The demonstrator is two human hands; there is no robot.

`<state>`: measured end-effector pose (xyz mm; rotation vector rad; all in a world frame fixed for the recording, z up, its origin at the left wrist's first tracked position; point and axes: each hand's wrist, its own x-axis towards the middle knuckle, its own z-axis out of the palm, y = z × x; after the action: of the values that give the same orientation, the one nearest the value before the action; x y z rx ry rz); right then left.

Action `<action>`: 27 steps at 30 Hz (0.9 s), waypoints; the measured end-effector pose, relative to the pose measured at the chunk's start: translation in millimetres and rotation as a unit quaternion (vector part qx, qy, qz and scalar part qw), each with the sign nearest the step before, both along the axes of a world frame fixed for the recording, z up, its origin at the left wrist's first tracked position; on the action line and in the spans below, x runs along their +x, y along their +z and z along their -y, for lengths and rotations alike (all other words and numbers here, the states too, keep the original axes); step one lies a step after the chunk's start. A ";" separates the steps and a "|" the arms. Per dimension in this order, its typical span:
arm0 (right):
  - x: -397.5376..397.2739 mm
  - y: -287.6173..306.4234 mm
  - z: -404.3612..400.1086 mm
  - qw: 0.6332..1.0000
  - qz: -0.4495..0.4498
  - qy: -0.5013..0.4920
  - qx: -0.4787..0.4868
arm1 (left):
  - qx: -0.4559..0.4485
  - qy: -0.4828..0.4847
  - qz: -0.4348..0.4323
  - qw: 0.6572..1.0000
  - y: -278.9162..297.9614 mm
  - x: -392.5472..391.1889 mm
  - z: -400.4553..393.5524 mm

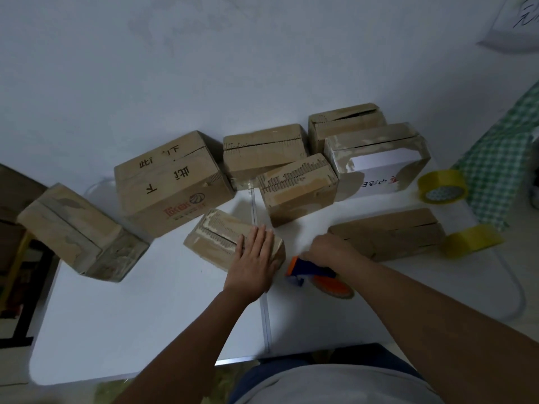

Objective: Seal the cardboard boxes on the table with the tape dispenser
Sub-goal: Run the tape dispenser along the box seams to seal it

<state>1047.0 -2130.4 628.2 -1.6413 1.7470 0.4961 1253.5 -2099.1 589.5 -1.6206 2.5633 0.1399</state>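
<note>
At table centre, left hand presses flat-fingered on the light, crushable small box; at three o'clock, right hand grips the tape dispenser.

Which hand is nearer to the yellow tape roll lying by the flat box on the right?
Right. The right hand, gripping the tape dispenser, sits left of the yellow tape roll, across the flat box. The left hand lies farther left, flat on a small box.

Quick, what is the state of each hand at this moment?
Left hand: open, fingers straight, resting flat on the small box.
Right hand: closed, holding the tape dispenser.
</note>
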 end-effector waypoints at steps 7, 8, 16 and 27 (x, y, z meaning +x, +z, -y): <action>-13.1 -15.0 -14.4 0.990 0.046 -0.111 -0.076 | -0.009 -0.014 -0.024 1.000 6.1 47.5 -8.1; -11.7 -16.7 -15.9 0.989 0.059 -0.116 -0.077 | -0.008 0.010 -0.047 0.999 7.3 48.9 -12.0; -6.6 -31.3 -37.4 0.965 0.147 -0.188 -0.104 | -0.009 -0.004 -0.042 0.999 -8.5 62.5 -12.0; -4.1 -33.7 -33.9 0.921 0.264 -0.235 -0.162 | -0.052 -0.051 -0.007 0.997 -14.1 83.7 6.8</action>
<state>1042.9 -2096.5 594.5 -1.3178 1.7633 -0.4464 1337.2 -2105.9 575.4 -1.5206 2.6994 0.0108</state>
